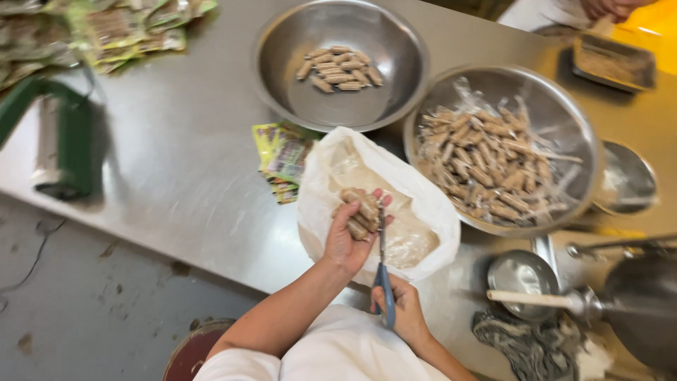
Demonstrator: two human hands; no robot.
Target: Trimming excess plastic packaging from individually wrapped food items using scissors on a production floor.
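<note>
Right now the left hand [348, 236] is clenched around a small bundle of brown sausage sticks [360, 210], held over the open mouth of a white plastic bag [423, 204]. Just below, the right hand [403, 310] grips blue-handled scissors [383, 271], blades pointing up at the bundle. Beyond the bag, the large steel bowl [578, 134] is heaped with sticks tangled in clear wrapping [493, 159], so I judge most of the work remains. Only a small pile of bare sticks [340, 68] lies in the farther steel bowl [282, 63]. Colourful packets [283, 159] lie on the metal table [176, 162] beside the bag.
</note>
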